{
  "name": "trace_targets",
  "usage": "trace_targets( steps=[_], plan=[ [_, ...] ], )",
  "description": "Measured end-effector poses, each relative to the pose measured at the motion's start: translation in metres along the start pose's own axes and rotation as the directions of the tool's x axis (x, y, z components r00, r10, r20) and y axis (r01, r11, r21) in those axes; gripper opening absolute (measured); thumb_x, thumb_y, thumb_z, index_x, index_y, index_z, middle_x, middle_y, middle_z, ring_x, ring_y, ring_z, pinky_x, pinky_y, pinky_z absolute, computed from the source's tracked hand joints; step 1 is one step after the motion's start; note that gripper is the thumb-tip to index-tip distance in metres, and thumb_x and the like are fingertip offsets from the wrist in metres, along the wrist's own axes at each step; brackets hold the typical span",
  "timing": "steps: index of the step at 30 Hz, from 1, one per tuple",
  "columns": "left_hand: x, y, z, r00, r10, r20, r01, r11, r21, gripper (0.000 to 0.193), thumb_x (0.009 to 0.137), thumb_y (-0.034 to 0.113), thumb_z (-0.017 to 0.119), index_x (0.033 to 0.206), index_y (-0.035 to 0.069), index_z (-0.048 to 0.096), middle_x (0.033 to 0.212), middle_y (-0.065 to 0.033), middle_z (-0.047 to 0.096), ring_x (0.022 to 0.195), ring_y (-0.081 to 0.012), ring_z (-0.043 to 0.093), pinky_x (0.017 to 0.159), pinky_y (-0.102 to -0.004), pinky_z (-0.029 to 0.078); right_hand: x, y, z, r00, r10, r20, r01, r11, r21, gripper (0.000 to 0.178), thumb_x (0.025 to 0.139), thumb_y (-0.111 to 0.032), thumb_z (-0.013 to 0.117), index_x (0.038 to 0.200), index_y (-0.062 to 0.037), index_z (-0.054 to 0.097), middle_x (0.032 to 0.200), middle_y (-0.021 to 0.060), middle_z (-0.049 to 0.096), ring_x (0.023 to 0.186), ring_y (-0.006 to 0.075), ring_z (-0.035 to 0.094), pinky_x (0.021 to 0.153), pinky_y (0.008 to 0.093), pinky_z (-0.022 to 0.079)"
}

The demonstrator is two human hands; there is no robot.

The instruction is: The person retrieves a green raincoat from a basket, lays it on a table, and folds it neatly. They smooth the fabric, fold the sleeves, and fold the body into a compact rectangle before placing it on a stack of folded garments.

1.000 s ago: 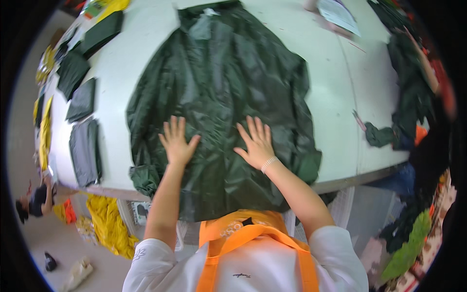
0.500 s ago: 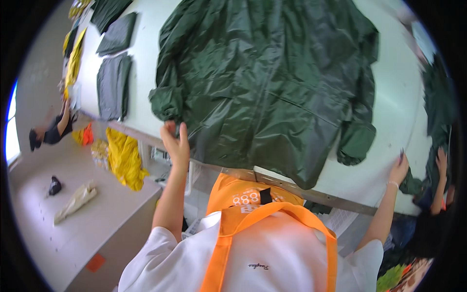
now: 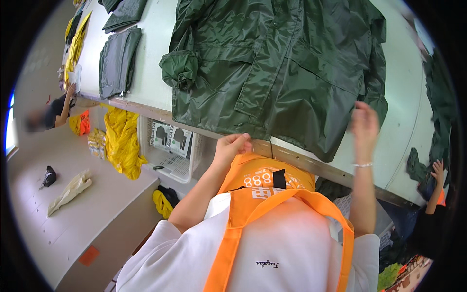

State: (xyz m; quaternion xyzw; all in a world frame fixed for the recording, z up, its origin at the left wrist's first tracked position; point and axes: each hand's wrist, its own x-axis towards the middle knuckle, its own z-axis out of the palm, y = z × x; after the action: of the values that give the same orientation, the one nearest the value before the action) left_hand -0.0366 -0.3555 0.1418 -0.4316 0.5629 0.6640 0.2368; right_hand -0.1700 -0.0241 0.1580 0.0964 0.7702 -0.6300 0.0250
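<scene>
A shiny dark green rain jacket [image 3: 287, 63] lies front up on the white table, its hem by the near edge. Its left sleeve ends in a bunched cuff [image 3: 180, 69] beside the body. My left hand [image 3: 233, 147] is closed, thumb against curled fingers, just at the hem near the middle of the table edge; whatever is in it is hidden. Smeared by motion, my right hand [image 3: 365, 127] is over the lower end of the right sleeve [image 3: 377, 104]. Its fingers are too blurred to read, and that sleeve's cuff is mostly covered.
Folded dark garments [image 3: 118, 61] lie along the table's left side. Under the table a white crate [image 3: 180, 170] holds packets, next to hanging yellow garments [image 3: 119, 141]. Another person's hand [image 3: 438, 170] is at green fabric on the right; a second person works at far left.
My left hand has gone from the left cuff to the middle of the hem. My right hand has swung from the table's right side inward to the right sleeve. The view has shifted slightly.
</scene>
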Motion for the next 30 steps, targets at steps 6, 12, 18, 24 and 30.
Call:
trace_targets(
  steps=[6,12,18,24,30],
  plan=[
    [0.015,0.026,-0.003,0.985,0.171,-0.004,-0.168,0.975,0.146,0.026,0.088,0.019,0.063,0.098,-0.004,0.062,0.080,-0.0098,0.066,0.064,-0.0137,0.063,0.059,-0.0219,0.046,-0.081,-0.012,0.124,0.923,0.139,0.359,-0.182,0.979,0.089,0.017,0.091,-0.012,0.058,0.103,-0.0017,0.065,0.088,0.0016,0.066,0.078,0.0070,0.059,0.072,0.0232,0.048],
    [0.008,0.001,-0.020,0.983,-0.062,0.172,0.017,0.968,0.248,0.037,0.090,0.033,0.060,0.100,-0.003,0.063,0.090,-0.0127,0.068,0.078,-0.0166,0.065,0.068,-0.0265,0.049,-0.096,-0.003,0.144,0.973,-0.119,0.198,0.206,0.833,-0.514,0.055,0.068,-0.016,0.078,0.114,-0.0072,0.049,0.103,0.0081,0.052,0.083,0.0241,0.063,0.070,0.0351,0.052],
    [0.025,-0.013,-0.014,0.978,-0.045,0.205,0.065,0.994,-0.093,0.037,0.089,0.026,0.062,0.104,-0.007,0.058,0.100,-0.0179,0.066,0.090,-0.0236,0.065,0.077,-0.0293,0.052,-0.095,0.039,0.125,0.958,-0.118,0.260,0.266,0.701,-0.662,0.028,0.077,-0.011,0.064,0.103,-0.0097,0.054,0.100,0.0079,0.055,0.079,0.0327,0.062,0.067,0.0420,0.051],
    [0.027,-0.016,-0.014,0.971,0.009,0.241,0.047,0.974,-0.224,0.039,0.089,0.022,0.061,0.111,-0.009,0.051,0.107,-0.0216,0.062,0.101,-0.0253,0.062,0.083,-0.0300,0.050,-0.094,0.066,0.031,0.972,-0.234,0.039,0.178,0.613,-0.769,0.012,0.079,-0.007,0.056,0.091,-0.0095,0.054,0.094,0.0090,0.056,0.079,0.0354,0.058,0.066,0.0441,0.047],
    [0.029,-0.028,0.024,0.919,-0.084,0.384,0.193,0.947,-0.256,0.034,0.087,0.016,0.064,0.107,-0.010,0.053,0.103,-0.0182,0.062,0.102,-0.0233,0.061,0.088,-0.0306,0.049,-0.117,0.056,0.002,0.988,-0.150,-0.036,0.090,0.752,-0.652,0.026,0.086,-0.017,0.061,0.106,-0.0018,0.056,0.093,0.0138,0.057,0.084,0.0300,0.059,0.073,0.0361,0.048]
  ],
)
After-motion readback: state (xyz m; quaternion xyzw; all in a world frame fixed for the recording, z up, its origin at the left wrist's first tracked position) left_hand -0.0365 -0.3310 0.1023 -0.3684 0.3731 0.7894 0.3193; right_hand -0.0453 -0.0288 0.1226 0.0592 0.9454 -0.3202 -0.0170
